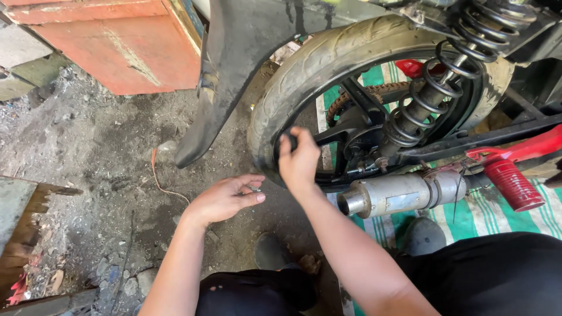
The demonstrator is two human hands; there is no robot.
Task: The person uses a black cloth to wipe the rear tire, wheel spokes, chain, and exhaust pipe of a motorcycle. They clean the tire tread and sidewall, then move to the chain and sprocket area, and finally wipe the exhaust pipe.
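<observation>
You're gripping one tyre (304,64) at its rim with your right hand (298,161), fingers clamped on it. Your left hand (225,198) is pinching one small metal bit, hard to make out. One exhaust (398,193), one spring (436,82); wheel's top cut off.

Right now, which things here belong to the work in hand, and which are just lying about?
In hand:
- rear tyre, gripped at its rim by the right hand
- small metal part in the left hand

Lying about:
- orange wire on the ground
- red-orange box
- striped mat
- exhaust
</observation>
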